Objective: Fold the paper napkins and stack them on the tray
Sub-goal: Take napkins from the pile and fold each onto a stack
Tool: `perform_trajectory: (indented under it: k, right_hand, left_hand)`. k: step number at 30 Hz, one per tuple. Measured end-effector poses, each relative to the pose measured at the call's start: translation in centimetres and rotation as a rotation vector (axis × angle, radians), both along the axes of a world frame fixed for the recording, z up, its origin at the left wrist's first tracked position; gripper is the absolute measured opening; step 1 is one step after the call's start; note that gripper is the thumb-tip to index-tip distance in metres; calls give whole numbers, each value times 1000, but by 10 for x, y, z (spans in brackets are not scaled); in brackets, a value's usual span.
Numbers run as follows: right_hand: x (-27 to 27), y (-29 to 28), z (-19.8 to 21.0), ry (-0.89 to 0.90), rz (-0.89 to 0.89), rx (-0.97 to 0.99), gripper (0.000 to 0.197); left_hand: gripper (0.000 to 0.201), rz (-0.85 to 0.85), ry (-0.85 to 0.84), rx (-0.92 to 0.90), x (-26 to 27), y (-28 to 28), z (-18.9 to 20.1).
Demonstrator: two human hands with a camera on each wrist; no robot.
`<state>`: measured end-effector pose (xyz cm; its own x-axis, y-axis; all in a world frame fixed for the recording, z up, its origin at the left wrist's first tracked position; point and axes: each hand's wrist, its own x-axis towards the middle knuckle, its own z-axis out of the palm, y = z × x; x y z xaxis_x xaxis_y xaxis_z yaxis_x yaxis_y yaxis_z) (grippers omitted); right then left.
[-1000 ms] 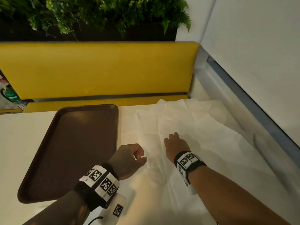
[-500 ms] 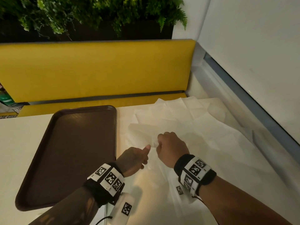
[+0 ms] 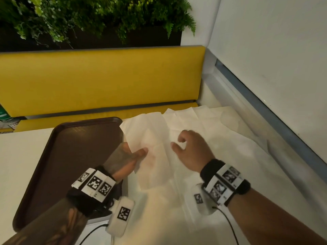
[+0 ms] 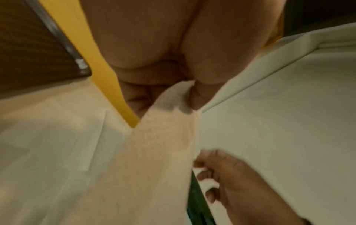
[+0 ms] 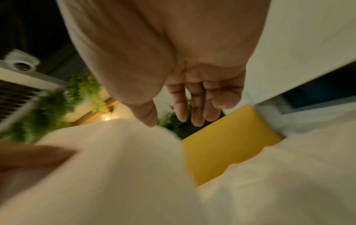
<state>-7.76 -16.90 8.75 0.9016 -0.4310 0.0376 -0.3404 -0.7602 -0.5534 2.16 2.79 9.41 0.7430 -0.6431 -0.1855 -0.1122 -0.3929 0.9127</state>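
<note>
A thin white paper napkin hangs lifted off the table, unfolded and see-through. My left hand pinches its left edge between thumb and fingers; the left wrist view shows that pinch on the napkin. My right hand hovers just right of the sheet, fingers relaxed and spread, holding nothing; in the right wrist view its fingers hang straight above the napkin. More unfolded napkins lie overlapping on the table under and beyond both hands. The dark brown tray sits to the left with nothing on it.
The pale table runs out to the left of the tray. A yellow bench backrest stands behind the table, with green plants above it. On the right a white wall and grey ledge close off the table.
My left hand has taken one napkin by its edge and lifted it off the pile. My right hand has let go, opened and moved slightly right.
</note>
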Motion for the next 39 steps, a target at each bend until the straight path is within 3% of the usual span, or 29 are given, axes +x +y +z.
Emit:
perform_trajectory:
  k: [2, 5, 12, 15, 19, 25, 27, 29, 33, 37, 39]
  right_hand:
    - [2, -29, 2, 116, -74, 92, 48]
    - [4, -51, 3, 258, -69, 428, 80]
    - [6, -29, -20, 312, 176, 1055, 81]
    - [9, -16, -25, 293, 225, 1198, 107]
    - [12, -5, -33, 170, 234, 1421, 86]
    - [7, -27, -10, 1, 149, 1268, 84]
    - [4, -39, -5, -39, 139, 1193, 64]
    - [1, -47, -3, -65, 131, 1124, 52]
    - [-2, -48, -3, -117, 137, 998, 62]
    - [-5, -42, 2, -198, 123, 1047, 23]
    - [-7, -37, 1, -220, 100, 1053, 24]
  left_hand:
    - [23, -47, 35, -38, 4, 5, 12]
    - [27, -156, 195, -104, 11, 17, 22]
    - [57, -233, 438, -208, 8, 26, 29]
    - [41, -218, 446, -217, 9, 25, 31]
    - [35, -260, 478, -264, 13, 23, 33]
    - [46, -93, 306, -315, 30, 22, 24]
    - [33, -33, 188, -242, 38, 26, 20]
    - [26, -25, 185, -228, 44, 27, 18]
    - [58, -42, 157, -238, 47, 29, 16]
    - [38, -45, 158, -369, 53, 31, 14]
    - [35, -35, 205, -453, 53, 32, 12]
